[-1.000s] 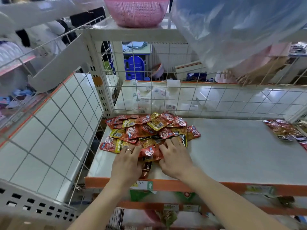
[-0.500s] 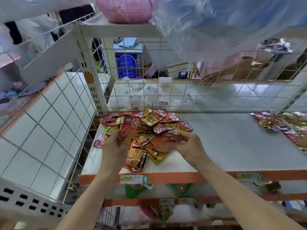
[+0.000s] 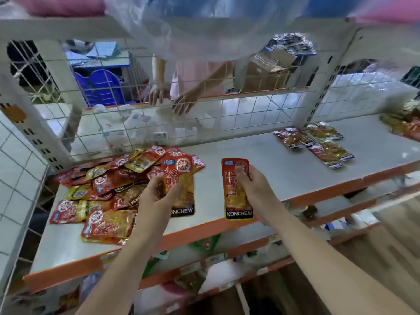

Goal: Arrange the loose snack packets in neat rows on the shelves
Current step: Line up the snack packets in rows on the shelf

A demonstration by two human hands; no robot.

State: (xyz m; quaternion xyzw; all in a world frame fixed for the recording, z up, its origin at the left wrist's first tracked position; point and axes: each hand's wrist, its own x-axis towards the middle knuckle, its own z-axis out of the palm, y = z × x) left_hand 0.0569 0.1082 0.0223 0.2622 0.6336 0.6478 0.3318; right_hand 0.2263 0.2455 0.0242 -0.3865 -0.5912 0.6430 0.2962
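Each hand grips a red packet upright over the shelf's front edge: left hand beside the heap, right hand over bare shelf, ready to start a row.

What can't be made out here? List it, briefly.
All from the head view:
- How many packets the left hand holds: its fingers cover the stack.
- The lower layers of the pile: hidden under the top packets.
- The packets at the far right: blurred and cut off by the edge.
- The person behind the wire grid: upper body hidden by the plastic sheet.
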